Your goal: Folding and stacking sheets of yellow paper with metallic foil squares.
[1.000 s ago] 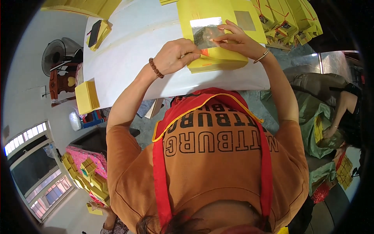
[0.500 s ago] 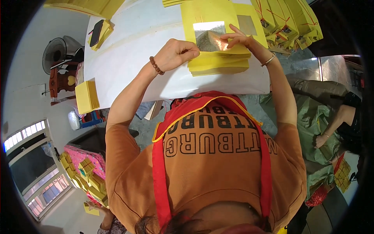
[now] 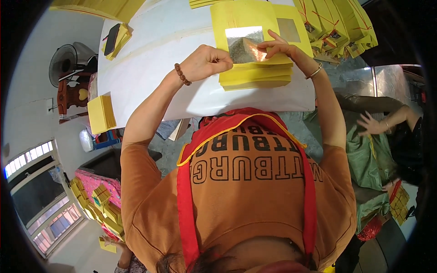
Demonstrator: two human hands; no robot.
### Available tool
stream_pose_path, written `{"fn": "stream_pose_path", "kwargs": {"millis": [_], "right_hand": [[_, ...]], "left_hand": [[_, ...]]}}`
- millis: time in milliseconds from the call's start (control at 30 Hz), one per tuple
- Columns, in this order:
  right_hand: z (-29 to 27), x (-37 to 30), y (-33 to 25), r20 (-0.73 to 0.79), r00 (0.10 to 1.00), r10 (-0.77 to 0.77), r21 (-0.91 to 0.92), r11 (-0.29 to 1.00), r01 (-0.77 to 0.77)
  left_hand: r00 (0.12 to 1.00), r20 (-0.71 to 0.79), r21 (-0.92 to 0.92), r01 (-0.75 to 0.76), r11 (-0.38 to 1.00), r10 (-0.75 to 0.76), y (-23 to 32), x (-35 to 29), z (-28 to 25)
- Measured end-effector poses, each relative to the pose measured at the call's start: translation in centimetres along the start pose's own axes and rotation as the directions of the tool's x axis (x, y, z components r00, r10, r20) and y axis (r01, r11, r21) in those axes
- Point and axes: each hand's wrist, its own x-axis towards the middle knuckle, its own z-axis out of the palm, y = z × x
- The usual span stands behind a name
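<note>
A stack of yellow paper sheets (image 3: 255, 81) lies near the front edge of the white table. On its top sheet is a shiny silver foil square (image 3: 248, 51), which catches orange light on its right side. My left hand (image 3: 210, 61), wearing a beaded bracelet, is closed in a pinch at the left lower corner of the foil, on the sheet's edge; its fingertips are partly hidden. Over the foil's right side, my right hand (image 3: 280, 46) has its fingers spread, with bent fingertips touching the foil. Another yellow sheet with a dull foil patch (image 3: 287, 30) lies beside it.
A dark phone (image 3: 111, 38) rests on a small yellow paper pile at the table's left. Another yellow stack (image 3: 101, 113) sits at the left corner. Red-tied yellow bundles (image 3: 334, 20) crowd the far right. A co-worker's hand (image 3: 372, 123) is over green sacks (image 3: 364, 150) at right.
My hands stay almost in place at the foil. At the right, the co-worker's hand has lifted off the green sack and its fingers have spread.
</note>
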Motion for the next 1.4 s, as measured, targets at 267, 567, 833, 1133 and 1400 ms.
{"fn": "stream_pose_path", "kwargs": {"millis": [267, 567, 833, 1133, 1400], "right_hand": [[-0.2, 0.2, -0.5, 0.045, 0.989, -0.140, -0.043, 0.989, 0.142], [-0.2, -0.3, -0.2, 0.004, 1.000, 0.014, 0.090, 0.996, -0.014], [0.6, -0.5, 0.3, -0.029, 0.995, 0.100, 0.329, 0.940, -0.085], [1.3, 0.0, -0.1, -0.135, 0.985, -0.105, -0.234, 0.970, 0.071], [1.5, 3.5, -8.6, -0.059, 0.990, -0.124, -0.910, 0.414, -0.003]], "left_hand": [[0.994, 0.061, -0.143, 0.102, 0.984, -0.094, -0.3, 0.6, -0.5], [0.992, 0.081, -0.165, 0.107, 0.980, -0.095, -1.1, 1.1, -0.9], [0.997, 0.033, -0.241, -0.055, 0.969, 0.065, -1.0, 0.1, -0.9], [0.837, -0.075, 0.798, -0.276, 0.535, 0.542, -4.0, 1.5, 1.2], [0.656, -0.118, 0.904, -0.239, 0.354, 0.745, -1.8, -2.3, -2.5]]}}
